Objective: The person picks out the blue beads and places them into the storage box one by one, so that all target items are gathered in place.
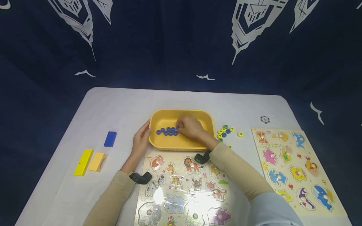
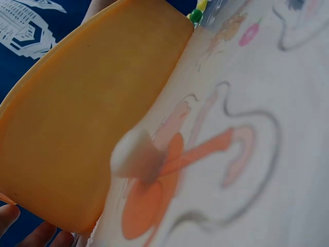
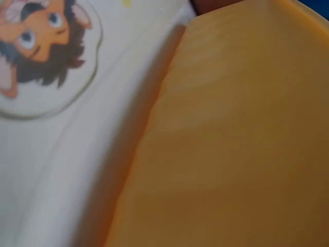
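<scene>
A yellow tray (image 1: 181,145) stands at the middle of the table, with several blue beads (image 1: 171,133) laid in short rows on its floor. My left hand (image 1: 140,139) grips the tray's left rim; its fingertips (image 2: 38,235) show beside the tray wall in the left wrist view. Over the tray floor, my right hand (image 1: 192,127) pinches a blue bead (image 1: 177,127) at the right end of the rows. The right wrist view shows mostly the tray's outer wall (image 3: 231,134); the hand itself is hidden there.
Loose green, yellow and blue beads (image 1: 227,131) lie right of the tray. An animal puzzle board (image 1: 183,201) sits in front, a sea-animal board (image 1: 285,188) at right, a poker chip (image 1: 265,119) behind it. Blue (image 1: 110,139), yellow (image 1: 83,162) and cream blocks (image 1: 97,162) lie left.
</scene>
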`<move>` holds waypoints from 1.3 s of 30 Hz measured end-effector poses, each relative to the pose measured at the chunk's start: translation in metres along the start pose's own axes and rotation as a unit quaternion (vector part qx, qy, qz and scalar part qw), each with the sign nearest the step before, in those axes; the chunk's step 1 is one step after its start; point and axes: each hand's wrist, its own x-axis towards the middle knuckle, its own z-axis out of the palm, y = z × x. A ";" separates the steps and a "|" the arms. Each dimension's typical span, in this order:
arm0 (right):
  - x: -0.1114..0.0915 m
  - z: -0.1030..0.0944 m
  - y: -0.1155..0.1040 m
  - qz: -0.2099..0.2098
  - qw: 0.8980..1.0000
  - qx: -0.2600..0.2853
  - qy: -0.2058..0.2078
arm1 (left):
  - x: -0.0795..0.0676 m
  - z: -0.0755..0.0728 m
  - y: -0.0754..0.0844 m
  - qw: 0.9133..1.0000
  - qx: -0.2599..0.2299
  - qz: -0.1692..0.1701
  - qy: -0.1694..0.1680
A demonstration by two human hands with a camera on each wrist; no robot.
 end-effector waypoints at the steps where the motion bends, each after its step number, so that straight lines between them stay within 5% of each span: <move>1: 0.000 0.000 0.000 -0.003 1.000 -0.002 -0.003 | 0.000 0.000 0.000 1.000 0.000 0.000 0.001; 8: -0.008 -0.006 -0.001 -0.003 1.000 0.015 0.000 | 0.003 0.000 -0.011 1.000 -0.003 0.011 -0.007; 12: -0.024 -0.016 0.005 -0.026 0.995 0.067 0.066 | 0.004 0.001 -0.013 1.000 -0.003 0.014 -0.010; 18: -0.059 -0.032 0.027 -0.052 0.975 0.087 0.199 | 0.000 0.003 0.000 1.000 0.014 0.010 -0.007; 25: -0.101 -0.044 0.067 0.003 0.955 0.096 0.281 | 0.009 0.001 -0.023 1.000 -0.002 -0.002 -0.005; 31: -0.124 -0.032 0.101 0.092 0.939 0.108 0.314 | 0.009 0.001 -0.030 1.000 0.007 0.014 0.001; 39: -0.133 -0.018 0.120 0.137 0.942 0.097 0.292 | 0.009 0.002 -0.030 1.000 0.012 0.028 0.003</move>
